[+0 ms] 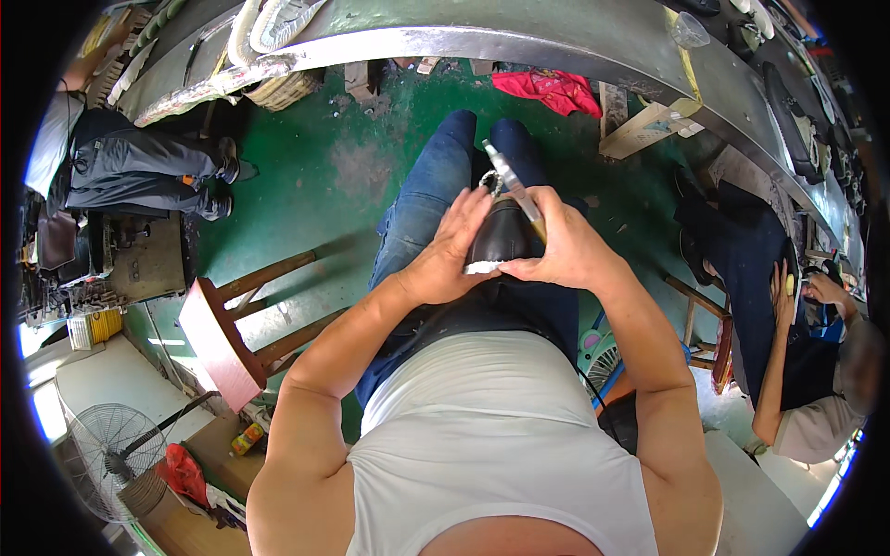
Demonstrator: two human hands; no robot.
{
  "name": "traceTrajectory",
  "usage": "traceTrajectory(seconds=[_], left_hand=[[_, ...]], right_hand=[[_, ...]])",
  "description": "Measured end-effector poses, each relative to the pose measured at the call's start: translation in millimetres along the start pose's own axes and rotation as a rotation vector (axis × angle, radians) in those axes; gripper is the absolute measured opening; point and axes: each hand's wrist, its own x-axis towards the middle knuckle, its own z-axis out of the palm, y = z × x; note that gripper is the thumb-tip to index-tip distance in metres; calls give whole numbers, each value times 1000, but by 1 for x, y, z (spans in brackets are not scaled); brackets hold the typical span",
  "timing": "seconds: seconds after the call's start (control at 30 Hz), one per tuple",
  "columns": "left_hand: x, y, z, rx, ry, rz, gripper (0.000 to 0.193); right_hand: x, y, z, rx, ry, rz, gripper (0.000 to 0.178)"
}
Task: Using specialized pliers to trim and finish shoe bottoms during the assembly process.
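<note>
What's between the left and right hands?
Between the left hand and right hand, the head view shows a black shoe-like piece and, nearer the right, a slim pen-shaped tool.

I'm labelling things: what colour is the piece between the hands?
The piece is mostly black, seen best in the head view.

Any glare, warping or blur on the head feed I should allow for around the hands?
Head view: the metal bench edge bows into an arc, and the rim falls to black; same view: bright light washes out patches at the far left and right edges; head view again: the left hand looks slightly blurred, the pen-like tool crisper.
</note>
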Motion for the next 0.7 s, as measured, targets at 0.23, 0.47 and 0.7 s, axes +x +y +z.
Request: traceTrajectory(seconds=[0.23,0.47,0.7], left_hand=[[9,0,-3,-560,127,-444,97],[29,-15,-4,-481,82,-644,48],[10,-28,0,-881,-197,-823,42]], right_hand=[[9,13,22,76,265,23,71],[-17,58,57,301,286,388,61],[-35,65,56,209,122,500,51]])
